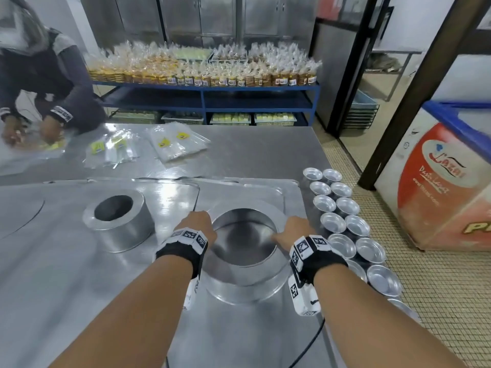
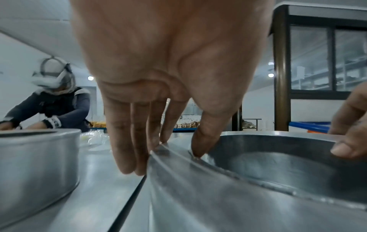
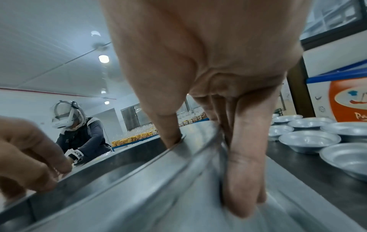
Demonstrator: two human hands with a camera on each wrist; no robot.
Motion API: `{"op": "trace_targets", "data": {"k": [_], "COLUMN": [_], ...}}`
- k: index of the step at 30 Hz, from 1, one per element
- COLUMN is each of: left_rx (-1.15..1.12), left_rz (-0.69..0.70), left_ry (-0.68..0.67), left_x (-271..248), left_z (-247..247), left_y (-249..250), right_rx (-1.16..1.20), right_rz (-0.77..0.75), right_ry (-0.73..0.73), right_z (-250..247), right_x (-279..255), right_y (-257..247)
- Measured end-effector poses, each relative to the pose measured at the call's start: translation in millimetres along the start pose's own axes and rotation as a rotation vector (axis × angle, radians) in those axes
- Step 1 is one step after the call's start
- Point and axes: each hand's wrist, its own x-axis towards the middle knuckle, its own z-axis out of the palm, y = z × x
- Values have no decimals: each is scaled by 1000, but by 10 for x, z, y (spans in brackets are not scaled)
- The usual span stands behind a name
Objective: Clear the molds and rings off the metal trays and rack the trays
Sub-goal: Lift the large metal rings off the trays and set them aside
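Observation:
A wide metal ring (image 1: 244, 285) stands on the right-hand metal tray (image 1: 265, 189) straight in front of me. My left hand (image 1: 198, 224) grips its left rim, thumb inside the wall and fingers down the outside, as the left wrist view shows at the ring (image 2: 258, 196). My right hand (image 1: 292, 232) pinches the right rim the same way, its thumb (image 3: 170, 138) on the inner edge of the ring (image 3: 129, 188). A second, taller ring (image 1: 119, 224) stands on the left tray (image 1: 164, 192). Several small round molds (image 1: 345, 224) sit in two rows along the table's right edge.
Another person (image 1: 39, 83) works with plastic bags at the far left of the steel table (image 1: 252, 152). Clear bags with yellow labels (image 1: 178, 142) lie beyond the trays. A blue shelf of packed goods (image 1: 204, 75) stands behind, and a chest freezer (image 1: 438, 181) at the right.

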Motion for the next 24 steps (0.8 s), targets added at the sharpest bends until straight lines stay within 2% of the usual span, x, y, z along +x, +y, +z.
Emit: {"op": "trace_targets", "data": {"k": [6,13,18,22,24], "left_rx": [-110,-259,-561,-894,-978], "left_rz": [-3,-72,-99,-243,-256], "left_ry": [5,5,149,303,266], "left_x": [-140,-304,-455,-709,-839], "left_z": [16,-239,-393,-490,-518], "left_y": [-148,-343,-502,-579,-672], "right_rx": [18,117,251,404,457], "right_rz": [20,37,-11,-79,-147], "right_ry": [80,262,399,445,485], "right_z": [-2,-71,-134,-160,-156], "right_x": [-191,-519,-738,-918,-1019], "right_y": [-137,-265,-332,-312,-295]}}
